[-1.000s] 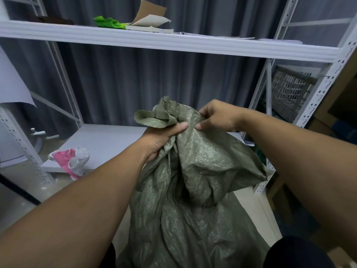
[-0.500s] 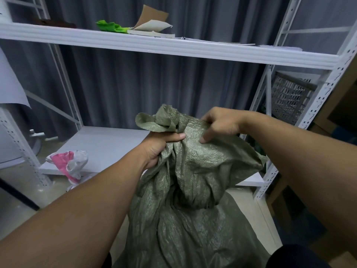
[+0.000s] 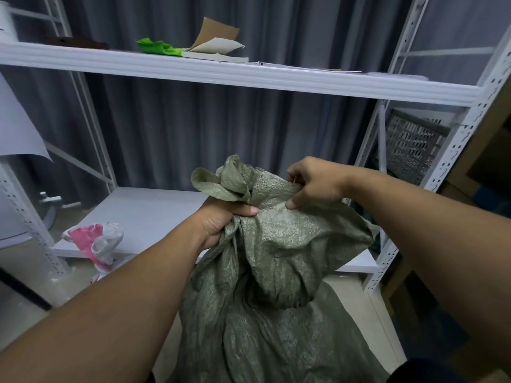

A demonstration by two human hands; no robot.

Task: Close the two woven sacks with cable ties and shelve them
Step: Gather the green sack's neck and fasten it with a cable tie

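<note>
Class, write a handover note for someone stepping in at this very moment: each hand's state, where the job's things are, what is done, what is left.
Left hand grips the gathered neck of the green woven sack, just under its bunched mouth.
Right hand pinches a fold of the sack's fabric beside the neck.
The sack is in front of the lower shelf, not on it.
Done: mouth gathered. No cable tie shows on it; the second sack is out of view.
Left: tie this sack, shelve it, then close and shelve the other.

We see open room on the lower shelf (image 3: pixel 154 214); a pink-and-white bag (image 3: pixel 95 241) crowds its left front corner.
</note>
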